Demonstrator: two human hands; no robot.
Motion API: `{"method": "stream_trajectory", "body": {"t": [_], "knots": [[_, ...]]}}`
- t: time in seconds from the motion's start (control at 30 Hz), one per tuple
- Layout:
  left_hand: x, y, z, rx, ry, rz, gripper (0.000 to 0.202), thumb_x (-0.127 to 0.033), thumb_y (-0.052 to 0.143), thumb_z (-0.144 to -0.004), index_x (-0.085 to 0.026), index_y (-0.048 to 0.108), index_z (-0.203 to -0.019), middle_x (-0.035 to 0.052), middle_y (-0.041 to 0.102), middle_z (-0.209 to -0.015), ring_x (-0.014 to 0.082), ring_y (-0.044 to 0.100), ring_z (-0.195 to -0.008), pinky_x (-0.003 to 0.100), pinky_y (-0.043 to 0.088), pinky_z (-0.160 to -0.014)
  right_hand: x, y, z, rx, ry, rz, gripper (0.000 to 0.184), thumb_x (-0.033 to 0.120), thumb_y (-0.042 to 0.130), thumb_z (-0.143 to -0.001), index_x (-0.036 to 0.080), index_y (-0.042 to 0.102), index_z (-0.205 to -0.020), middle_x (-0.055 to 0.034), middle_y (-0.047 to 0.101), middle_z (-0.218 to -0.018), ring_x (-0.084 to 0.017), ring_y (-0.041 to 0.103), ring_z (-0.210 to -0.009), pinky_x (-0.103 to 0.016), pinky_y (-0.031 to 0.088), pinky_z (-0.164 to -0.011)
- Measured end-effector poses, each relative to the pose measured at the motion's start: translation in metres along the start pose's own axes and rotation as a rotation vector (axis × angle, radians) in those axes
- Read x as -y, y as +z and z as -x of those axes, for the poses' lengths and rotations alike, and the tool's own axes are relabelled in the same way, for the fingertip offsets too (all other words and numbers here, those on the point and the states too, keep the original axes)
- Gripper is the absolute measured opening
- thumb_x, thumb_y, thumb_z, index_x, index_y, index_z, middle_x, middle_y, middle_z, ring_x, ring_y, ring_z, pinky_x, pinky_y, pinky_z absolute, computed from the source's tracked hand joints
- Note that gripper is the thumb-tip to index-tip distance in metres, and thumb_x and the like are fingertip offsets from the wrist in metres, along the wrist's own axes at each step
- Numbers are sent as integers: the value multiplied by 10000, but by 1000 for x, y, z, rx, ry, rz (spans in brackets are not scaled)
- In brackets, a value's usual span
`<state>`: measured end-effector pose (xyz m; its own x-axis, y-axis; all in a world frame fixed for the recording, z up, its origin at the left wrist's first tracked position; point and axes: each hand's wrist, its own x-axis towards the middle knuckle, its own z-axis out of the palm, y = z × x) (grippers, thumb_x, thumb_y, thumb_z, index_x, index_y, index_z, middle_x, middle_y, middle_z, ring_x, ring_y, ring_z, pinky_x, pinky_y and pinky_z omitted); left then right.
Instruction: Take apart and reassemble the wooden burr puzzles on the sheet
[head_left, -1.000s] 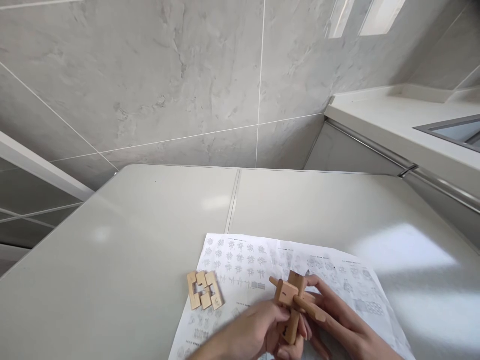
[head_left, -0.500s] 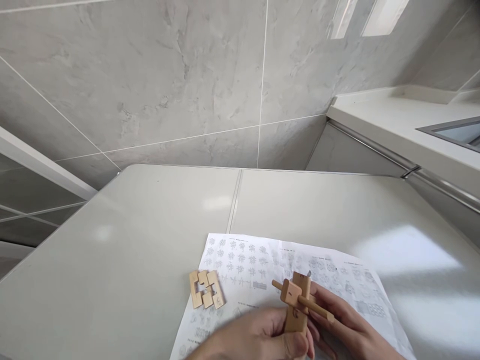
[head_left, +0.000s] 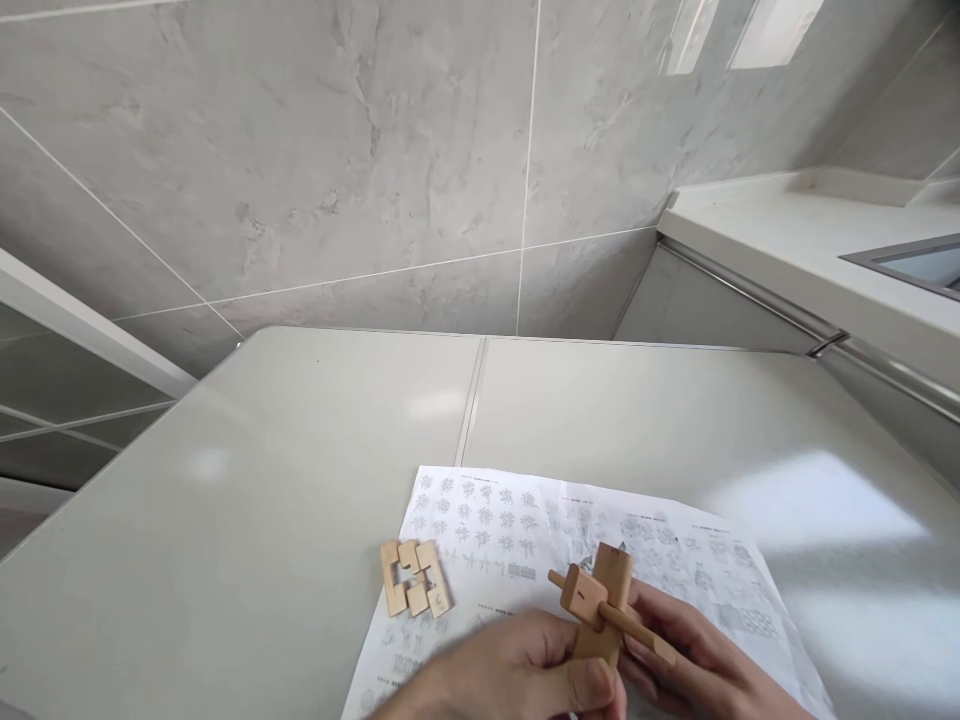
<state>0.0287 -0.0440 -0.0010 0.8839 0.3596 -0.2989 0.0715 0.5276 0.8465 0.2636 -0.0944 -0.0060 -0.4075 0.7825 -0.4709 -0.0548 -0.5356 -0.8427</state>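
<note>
Both of my hands hold a partly assembled wooden puzzle cross (head_left: pixel 600 605) near the bottom edge of the head view. My left hand (head_left: pixel 517 675) grips its upright block from the left, thumb pressed against the lower end. My right hand (head_left: pixel 697 665) holds it from the right, fingers curled behind the slanted cross bar. A few loose notched wooden pieces (head_left: pixel 413 578) lie side by side on the left edge of a printed instruction sheet (head_left: pixel 675 550), a short way left of my hands.
The sheet lies on a pale grey table (head_left: pixel 300 480) with a seam down its middle. A grey tiled wall (head_left: pixel 375 170) stands behind it. A white counter (head_left: pixel 810 250) with a metal-rimmed inset runs along the right.
The puzzle cross has sunk slightly lower and to the right in my hands, and my left thumb has closed over its lower end. The loose pieces have not moved.
</note>
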Motion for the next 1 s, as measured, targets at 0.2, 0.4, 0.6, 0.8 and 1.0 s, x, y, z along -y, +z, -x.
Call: {"method": "stream_trajectory", "body": {"t": [0.2,0.4,0.6,0.8,1.0], "knots": [[2,1,-3,-92,-30,26,771,-926,686,-798,-156,688,-781,-5,591,-668,104,514,-571,237,445,-612,5,-2,-3,55,-74,33,537,784,688,-936,254,764,-974,-15,579,-810,-198,471,-754,-328,415,-702],[4,3,-5,-158,26,119,762,-917,690,-801,-168,622,-676,-28,568,-548,83,448,-431,235,356,-499,3,-2,-5,127,-82,95,504,723,597,-1034,236,725,-1013,1,575,-767,-157,394,-667,-314,308,-629],[-4,2,-5,-234,41,108,737,-882,590,-911,-190,596,-659,-51,521,-445,96,444,-380,238,306,-476,1,-1,-7,31,-91,14,494,707,628,-1026,232,710,-914,-22,687,-817,-151,468,-626,-323,374,-643],[-8,3,-3,-275,48,82,690,-822,597,-959,-190,591,-680,-61,515,-453,81,422,-374,232,327,-478,1,-2,-9,-112,-115,-134,510,669,682,-1012,189,712,-841,0,630,-824,-94,395,-550,-311,377,-646],[-2,8,-3,-281,-6,21,721,-870,584,-924,-180,599,-715,-43,545,-512,91,490,-447,231,358,-517,12,-8,-11,-282,-91,-278,468,646,752,-971,197,708,-846,20,532,-780,-106,307,-585,-264,376,-587]]}}
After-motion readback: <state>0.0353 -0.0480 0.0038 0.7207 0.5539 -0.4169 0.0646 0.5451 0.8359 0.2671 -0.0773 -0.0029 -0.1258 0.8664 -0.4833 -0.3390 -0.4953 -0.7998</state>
